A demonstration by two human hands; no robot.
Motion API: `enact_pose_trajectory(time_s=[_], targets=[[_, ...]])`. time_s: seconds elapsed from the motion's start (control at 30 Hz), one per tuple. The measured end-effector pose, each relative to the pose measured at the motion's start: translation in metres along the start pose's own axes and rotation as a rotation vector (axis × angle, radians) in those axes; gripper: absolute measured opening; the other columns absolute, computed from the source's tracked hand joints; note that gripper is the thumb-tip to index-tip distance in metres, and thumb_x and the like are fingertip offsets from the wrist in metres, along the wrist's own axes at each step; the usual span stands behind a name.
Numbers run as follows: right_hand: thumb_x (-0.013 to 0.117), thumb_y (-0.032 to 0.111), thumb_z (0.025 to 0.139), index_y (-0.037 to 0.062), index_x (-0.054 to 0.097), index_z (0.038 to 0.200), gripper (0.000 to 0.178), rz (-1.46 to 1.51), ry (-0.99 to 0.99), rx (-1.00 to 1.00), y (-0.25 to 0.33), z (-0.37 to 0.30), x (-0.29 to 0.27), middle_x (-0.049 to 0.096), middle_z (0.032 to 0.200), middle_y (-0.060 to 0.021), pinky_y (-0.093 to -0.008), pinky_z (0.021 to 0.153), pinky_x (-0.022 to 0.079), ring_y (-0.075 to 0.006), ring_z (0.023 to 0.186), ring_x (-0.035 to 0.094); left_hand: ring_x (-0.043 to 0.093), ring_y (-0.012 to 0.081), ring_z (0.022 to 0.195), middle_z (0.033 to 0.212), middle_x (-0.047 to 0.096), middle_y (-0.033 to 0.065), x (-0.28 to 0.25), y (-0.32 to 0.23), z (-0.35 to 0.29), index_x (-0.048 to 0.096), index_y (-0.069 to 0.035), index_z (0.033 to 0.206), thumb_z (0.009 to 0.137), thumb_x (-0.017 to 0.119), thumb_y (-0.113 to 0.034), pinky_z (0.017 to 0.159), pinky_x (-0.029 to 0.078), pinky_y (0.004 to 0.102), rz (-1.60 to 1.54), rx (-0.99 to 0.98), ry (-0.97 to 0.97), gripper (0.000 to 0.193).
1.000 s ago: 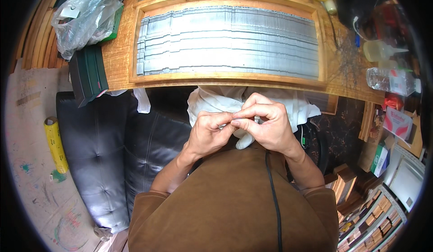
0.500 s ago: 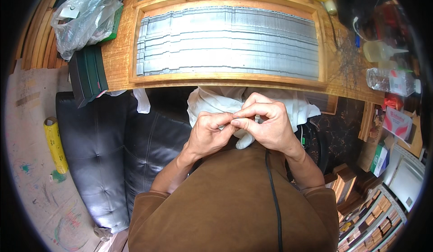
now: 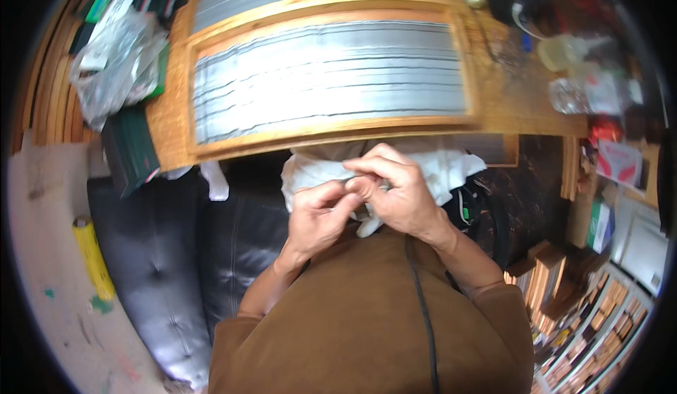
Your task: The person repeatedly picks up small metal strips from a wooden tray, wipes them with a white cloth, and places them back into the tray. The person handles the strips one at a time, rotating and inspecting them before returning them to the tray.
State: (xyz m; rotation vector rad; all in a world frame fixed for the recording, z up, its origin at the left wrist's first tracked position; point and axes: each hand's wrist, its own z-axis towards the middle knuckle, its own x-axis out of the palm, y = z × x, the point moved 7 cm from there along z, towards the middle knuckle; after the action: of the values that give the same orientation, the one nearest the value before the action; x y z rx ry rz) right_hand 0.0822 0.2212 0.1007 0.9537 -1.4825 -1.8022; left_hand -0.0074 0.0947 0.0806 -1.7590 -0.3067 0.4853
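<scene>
Wooden tray (image 3: 331,129): we see it on the counter (image 3: 525,120), filled with grey strips (image 3: 324,77) in close rows.
Far tray (image 3: 317,3): just behind, it also holds grey strips.
Left hand (image 3: 317,219): curled, thumb and forefinger nearly closed, tips touching or just beside the other hand's.
Right hand (image 3: 398,193): also curled, forefinger reaching over its thumb; blur keeps us from telling how firmly either of our hands grips.
Small grey piece (image 3: 347,180): at the meeting fingertips, in front of the tray and above our white cloth (image 3: 451,173).
Plastic bag (image 3: 120,70): see-through, at the counter's left; we cannot tell its contents.
Squeeze bottle (image 3: 559,53): pale yellowish, nozzle pointing right.
Clear bottle (image 3: 575,96): lying near it, on its side.
Rack (image 3: 612,271): grey bars, wood pieces (image 3: 591,327) inside in rows.
</scene>
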Motion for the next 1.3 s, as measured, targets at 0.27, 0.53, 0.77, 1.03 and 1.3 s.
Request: enact_pose_trajectory(time_s=[0.27, 0.53, 0.77, 1.03, 1.3], targets=[[0.073, -0.006, 0.091, -0.0005, 0.051, 0.106, 0.027, 0.085, 0.097, 0.285, -0.027, -0.042, -0.028, 0.071, 0.093, -0.0107, -0.0322, 0.079, 0.058, -0.0178, 0.097, 0.074, 0.076, 0.0245, 0.089, 0.099, 0.077, 0.0185, 0.02, -0.019, 0.022, 0.07, 0.008, 0.108, 0.099, 0.069, 0.0, 0.08, 0.064, 0.0359, -0.428, 0.166, -0.171, 0.012], [0.076, -0.005, 0.091, 0.0033, 0.048, 0.094, 0.03, 0.192, -0.363, 0.153, -0.058, -0.098, -0.081, 0.058, 0.083, -0.0015, -0.0272, 0.075, 0.057, -0.0101, 0.087, 0.068, 0.069, 0.0261, 0.117, 0.133, 0.067, 0.0217, 0.074, -0.031, 0.035, 0.042, 0.004, 0.154, 0.093, 0.079, -0.01, 0.1, 0.055, 0.0379, -0.318, 0.182, 0.123, 0.073], [0.072, -0.003, 0.095, 0.0077, 0.041, 0.091, 0.033, 0.462, -0.559, 0.371, -0.113, -0.125, -0.14, 0.073, 0.087, -0.0153, -0.0305, 0.072, 0.061, -0.0213, 0.081, 0.075, 0.068, 0.0248, 0.119, 0.13, 0.069, 0.0195, 0.08, -0.007, 0.033, 0.052, 0.004, 0.143, 0.097, 0.075, -0.011, 0.101, 0.054, 0.0356, -0.317, -0.022, 0.211, 0.054], [0.074, -0.004, 0.093, 0.0072, 0.045, 0.087, 0.032, 0.535, -0.16, 0.47, -0.046, -0.101, -0.065, 0.071, 0.08, -0.0079, -0.0258, 0.07, 0.06, -0.015, 0.082, 0.074, 0.07, 0.0224, 0.112, 0.124, 0.071, 0.0187, 0.067, -0.008, 0.038, 0.058, 0.007, 0.138, 0.11, 0.055, -0.028, 0.095, 0.058, 0.0356, -0.582, -0.011, 0.119, 0.044], [0.074, -0.003, 0.094, 0.008, 0.045, 0.088, 0.031, 0.433, -0.001, 0.704, -0.054, -0.108, -0.014, 0.071, 0.081, -0.0077, -0.0251, 0.068, 0.06, -0.0137, 0.078, 0.074, 0.078, 0.0256, 0.088, 0.101, 0.077, 0.02, 0.036, 0.014, 0.036, 0.068, 0.006, 0.117, 0.11, 0.047, -0.05, 0.074, 0.063, 0.0308, -0.644, -0.286, 0.005, 0.06]])
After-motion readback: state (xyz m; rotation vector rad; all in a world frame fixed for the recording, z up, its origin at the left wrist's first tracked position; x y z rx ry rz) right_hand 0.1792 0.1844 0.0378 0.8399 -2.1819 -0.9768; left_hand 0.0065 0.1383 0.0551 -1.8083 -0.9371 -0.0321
